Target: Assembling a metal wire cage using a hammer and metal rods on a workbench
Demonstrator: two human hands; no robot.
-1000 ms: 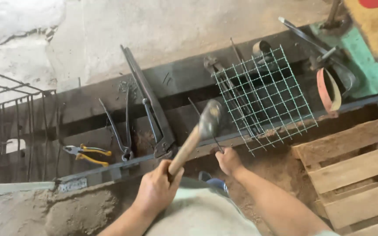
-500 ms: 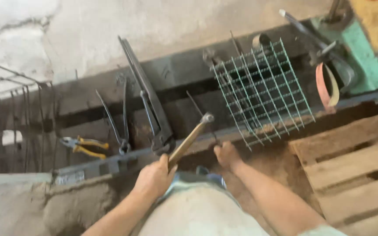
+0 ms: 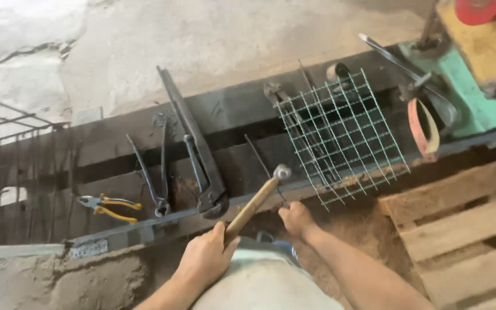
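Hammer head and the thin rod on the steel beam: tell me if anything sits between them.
Nothing visible does. The hammer, held in the left hand, has its head right at the thin rod, which the right hand steadies; the wire mesh lies to the right.

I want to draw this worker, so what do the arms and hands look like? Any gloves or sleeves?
No gloves and no sleeves show. The left hand and the right hand are both bare, with bare forearms reaching in from the bottom of the picture. No watch, rings or bands can be seen on the wrists or fingers. Between the arms there is pale greyish-white clothing.
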